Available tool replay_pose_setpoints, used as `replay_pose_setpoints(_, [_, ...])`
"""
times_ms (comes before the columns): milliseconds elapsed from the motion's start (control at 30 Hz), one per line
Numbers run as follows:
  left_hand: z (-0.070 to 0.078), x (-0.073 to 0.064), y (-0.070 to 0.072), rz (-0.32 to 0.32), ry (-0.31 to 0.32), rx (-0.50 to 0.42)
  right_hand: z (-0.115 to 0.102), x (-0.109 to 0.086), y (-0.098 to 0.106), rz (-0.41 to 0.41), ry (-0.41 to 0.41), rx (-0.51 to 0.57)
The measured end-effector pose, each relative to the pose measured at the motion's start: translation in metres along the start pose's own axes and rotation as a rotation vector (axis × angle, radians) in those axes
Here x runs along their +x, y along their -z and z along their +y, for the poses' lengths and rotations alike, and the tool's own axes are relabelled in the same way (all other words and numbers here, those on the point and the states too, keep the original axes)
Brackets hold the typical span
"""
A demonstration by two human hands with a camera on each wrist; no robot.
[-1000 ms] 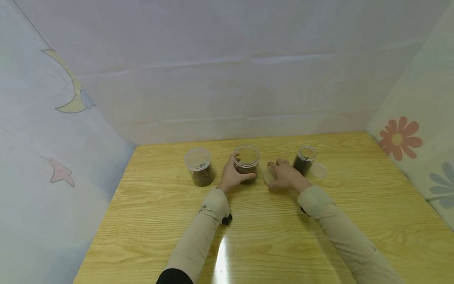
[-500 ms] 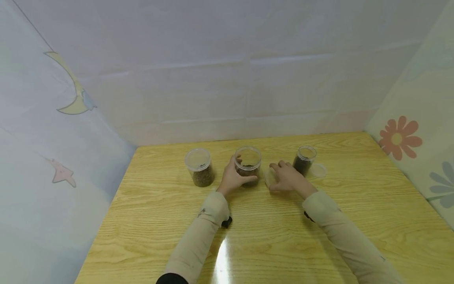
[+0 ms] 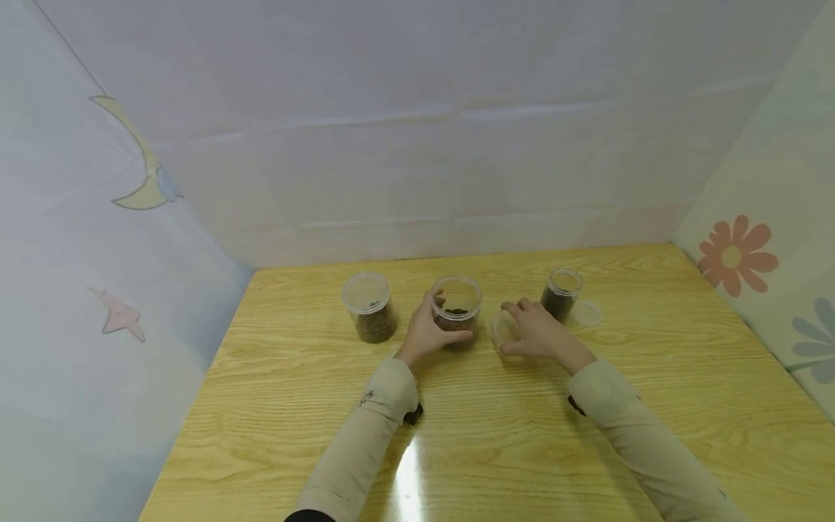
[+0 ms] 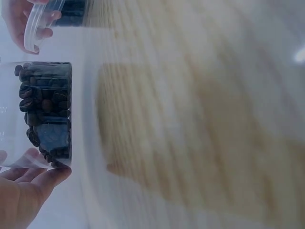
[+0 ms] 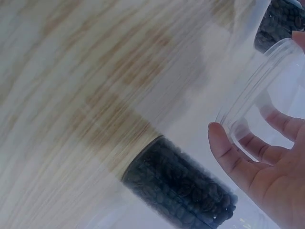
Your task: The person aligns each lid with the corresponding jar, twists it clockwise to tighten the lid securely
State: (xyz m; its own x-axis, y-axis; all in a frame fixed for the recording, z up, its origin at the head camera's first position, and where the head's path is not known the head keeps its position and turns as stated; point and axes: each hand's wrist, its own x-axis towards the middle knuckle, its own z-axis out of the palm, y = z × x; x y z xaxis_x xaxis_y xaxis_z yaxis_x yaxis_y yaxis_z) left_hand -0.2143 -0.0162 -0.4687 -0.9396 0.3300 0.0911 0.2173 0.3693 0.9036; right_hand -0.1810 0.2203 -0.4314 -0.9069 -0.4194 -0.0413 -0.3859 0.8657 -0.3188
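My left hand [image 3: 427,333] grips the side of a clear, open-topped jar [image 3: 457,297], thumb across its near side and fingers round the far side. Dark coffee beans [image 4: 47,100] fill the jar's lower part. To its right, my right hand [image 3: 538,332] holds a clear round lid [image 5: 255,78] by the rim, thumb on one side and fingers on the other. The lid stands tilted, apart from the jar. Just behind the right hand is a narrower open jar [image 3: 562,293] of dark beans [image 5: 178,183].
Left of my left hand stands another clear wide jar [image 3: 370,308], partly filled with dark brown contents. A small clear lid [image 3: 586,313] lies right of the narrow jar. The wooden table [image 3: 293,406] backs onto a pale cloth wall [image 3: 457,167].
The middle jar and my left hand have shifted slightly toward me. My right hand has moved a little right and nearer with the lid, which now tilts up.
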Motion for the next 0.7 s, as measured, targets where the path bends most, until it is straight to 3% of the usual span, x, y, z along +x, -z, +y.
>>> replay_pose_setpoints(433, [0.003,-0.012,0.002,-0.016,-0.051,0.040,-0.002,-0.009,-0.001,0.024,0.009,0.045])
replay_pose_setpoints(700, [0.010,-0.018,0.005,-0.029,-0.044,0.061,-0.005,-0.014,0.003,0.060,0.035,0.044])
